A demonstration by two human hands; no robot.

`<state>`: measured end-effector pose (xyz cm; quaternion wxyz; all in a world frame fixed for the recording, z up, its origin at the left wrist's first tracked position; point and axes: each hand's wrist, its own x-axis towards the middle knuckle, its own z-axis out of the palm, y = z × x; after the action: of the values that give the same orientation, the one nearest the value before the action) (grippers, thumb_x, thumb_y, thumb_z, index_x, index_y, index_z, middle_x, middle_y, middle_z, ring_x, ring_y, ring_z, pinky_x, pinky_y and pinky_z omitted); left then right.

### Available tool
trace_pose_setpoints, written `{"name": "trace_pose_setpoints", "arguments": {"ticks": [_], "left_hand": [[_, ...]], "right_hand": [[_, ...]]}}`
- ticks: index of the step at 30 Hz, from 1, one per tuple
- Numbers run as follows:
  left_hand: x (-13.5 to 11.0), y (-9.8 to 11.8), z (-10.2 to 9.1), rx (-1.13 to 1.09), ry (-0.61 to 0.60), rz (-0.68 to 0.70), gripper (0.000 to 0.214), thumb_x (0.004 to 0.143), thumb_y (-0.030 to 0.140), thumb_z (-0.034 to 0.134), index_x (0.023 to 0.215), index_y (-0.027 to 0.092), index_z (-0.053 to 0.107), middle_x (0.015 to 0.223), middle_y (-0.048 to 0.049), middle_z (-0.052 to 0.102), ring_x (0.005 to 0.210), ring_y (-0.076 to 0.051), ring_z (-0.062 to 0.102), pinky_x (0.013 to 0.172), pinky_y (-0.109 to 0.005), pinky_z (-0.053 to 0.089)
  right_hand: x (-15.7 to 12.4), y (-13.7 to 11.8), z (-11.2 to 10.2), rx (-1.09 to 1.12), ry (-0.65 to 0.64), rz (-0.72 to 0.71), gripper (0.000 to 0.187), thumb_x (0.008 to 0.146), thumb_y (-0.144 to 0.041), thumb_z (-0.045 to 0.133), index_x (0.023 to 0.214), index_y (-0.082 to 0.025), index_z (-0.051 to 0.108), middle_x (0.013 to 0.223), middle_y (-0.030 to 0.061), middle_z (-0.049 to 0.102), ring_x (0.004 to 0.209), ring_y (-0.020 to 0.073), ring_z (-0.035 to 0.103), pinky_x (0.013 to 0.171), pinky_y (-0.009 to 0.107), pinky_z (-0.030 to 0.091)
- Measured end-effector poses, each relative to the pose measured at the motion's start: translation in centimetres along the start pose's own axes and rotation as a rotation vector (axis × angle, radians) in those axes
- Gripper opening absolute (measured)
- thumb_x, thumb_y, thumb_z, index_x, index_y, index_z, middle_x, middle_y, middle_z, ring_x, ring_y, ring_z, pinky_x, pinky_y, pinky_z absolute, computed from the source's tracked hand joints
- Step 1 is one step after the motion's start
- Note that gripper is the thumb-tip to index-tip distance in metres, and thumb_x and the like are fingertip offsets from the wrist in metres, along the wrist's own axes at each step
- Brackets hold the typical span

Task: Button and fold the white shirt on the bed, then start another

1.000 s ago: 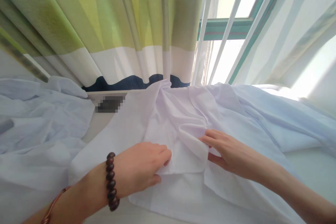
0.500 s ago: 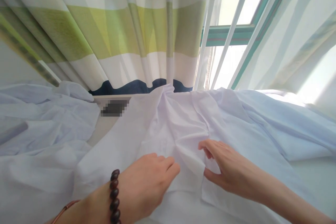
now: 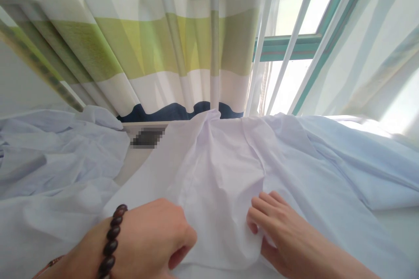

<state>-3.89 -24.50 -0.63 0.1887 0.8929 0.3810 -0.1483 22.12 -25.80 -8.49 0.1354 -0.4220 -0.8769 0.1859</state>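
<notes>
Your curled left hand (image 3: 153, 231) and right hand (image 3: 283, 229) drew back, so the white garment (image 3: 219, 196) lay flatter between them; whether either gripped it, I couldn't tell

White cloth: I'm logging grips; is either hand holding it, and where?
Can't tell: the right hand is at a fold of the white cloth, pinch unclear; the left hand hides its underside.

The head view looks closely forward and down.

The left hand (image 3: 157, 231) is curled, knuckles up, while the right hand (image 3: 281, 226) arches with thumb apart.
</notes>
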Motion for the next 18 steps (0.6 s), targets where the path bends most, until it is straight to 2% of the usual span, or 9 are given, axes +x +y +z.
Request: {"name": "trace_pose_setpoints", "arguments": {"ticks": [2,3,6,8,11,13,16,18], "left_hand": [[1.6,-0.5,-0.5,-0.050,0.052,0.066,0.025,0.081,0.042,0.063,0.069,0.020,0.060,0.057,0.0044,0.056,0.051,-0.012,0.052,0.049,-0.023,0.033],[2.5,-0.9,-0.8,-0.040,0.118,0.060,0.025,0.085,0.042,0.059,0.074,0.020,0.061,0.065,0.0035,0.059,0.055,-0.012,0.053,0.053,-0.023,0.037],[5.0,-2.2,-1.0,0.040,0.342,-0.084,0.023,0.094,0.037,0.047,0.093,0.018,0.060,0.091,-0.0029,0.063,0.074,-0.015,0.059,0.067,-0.027,0.045],[6.0,-3.3,-0.4,0.084,0.411,-0.152,0.023,0.094,0.032,0.046,0.107,0.017,0.057,0.107,-0.0077,0.061,0.090,-0.019,0.059,0.076,-0.030,0.047],[6.5,-4.5,0.8,0.146,0.434,-0.166,0.035,0.091,0.029,0.051,0.125,0.020,0.051,0.133,-0.0118,0.049,0.116,-0.026,0.049,0.093,-0.040,0.043],[6.4,-4.8,1.4,0.163,0.409,-0.137,0.041,0.090,0.032,0.053,0.131,0.024,0.049,0.140,-0.0102,0.045,0.126,-0.029,0.042,0.100,-0.046,0.037],[6.1,-4.7,1.4,0.121,0.332,-0.092,0.040,0.093,0.038,0.049,0.131,0.026,0.050,0.133,-0.0082,0.053,0.121,-0.027,0.048,0.099,-0.044,0.038],[6.2,-4.6,0.9,0.068,0.309,-0.119,0.039,0.096,0.039,0.042,0.131,0.024,0.050,0.127,-0.0080,0.057,0.113,-0.024,0.055,0.095,-0.040,0.042]], "right_hand": [[-0.1,-0.5,0.8,-0.015,-0.024,-0.060,0.020,0.065,-0.006,0.052,0.076,-0.022,0.055,0.080,0.0004,0.060,0.074,0.0179,0.051,0.071,0.031,0.037],[-0.1,-0.7,1.2,-0.040,-0.026,-0.093,0.018,0.065,-0.008,0.053,0.076,-0.022,0.055,0.080,0.0005,0.060,0.073,0.0182,0.051,0.071,0.031,0.037],[0.1,-0.9,2.3,-0.124,0.005,-0.158,0.012,0.068,-0.016,0.060,0.077,-0.021,0.055,0.083,0.0012,0.061,0.073,0.0191,0.051,0.071,0.031,0.037],[0.3,-0.9,2.6,-0.136,0.016,-0.175,0.013,0.071,-0.024,0.064,0.078,-0.021,0.054,0.083,0.0012,0.061,0.072,0.0190,0.051,0.070,0.031,0.038],[0.4,-0.6,2.2,-0.140,-0.004,-0.164,0.015,0.072,-0.024,0.067,0.076,-0.021,0.053,0.083,0.0003,0.062,0.070,0.0182,0.052,0.071,0.031,0.038],[0.2,0.0,1.7,-0.162,-0.044,-0.169,0.018,0.069,-0.021,0.068,0.073,-0.021,0.051,0.081,-0.0001,0.063,0.068,0.0181,0.053,0.069,0.031,0.038],[-0.7,1.2,1.2,-0.174,-0.112,-0.197,0.022,0.065,-0.021,0.071,0.069,-0.022,0.049,0.079,0.0000,0.062,0.066,0.0181,0.054,0.064,0.030,0.037],[-1.4,1.9,1.1,-0.184,-0.096,-0.221,0.019,0.069,-0.022,0.068,0.069,-0.022,0.049,0.077,0.0001,0.061,0.064,0.0174,0.054,0.060,0.029,0.036]]}}
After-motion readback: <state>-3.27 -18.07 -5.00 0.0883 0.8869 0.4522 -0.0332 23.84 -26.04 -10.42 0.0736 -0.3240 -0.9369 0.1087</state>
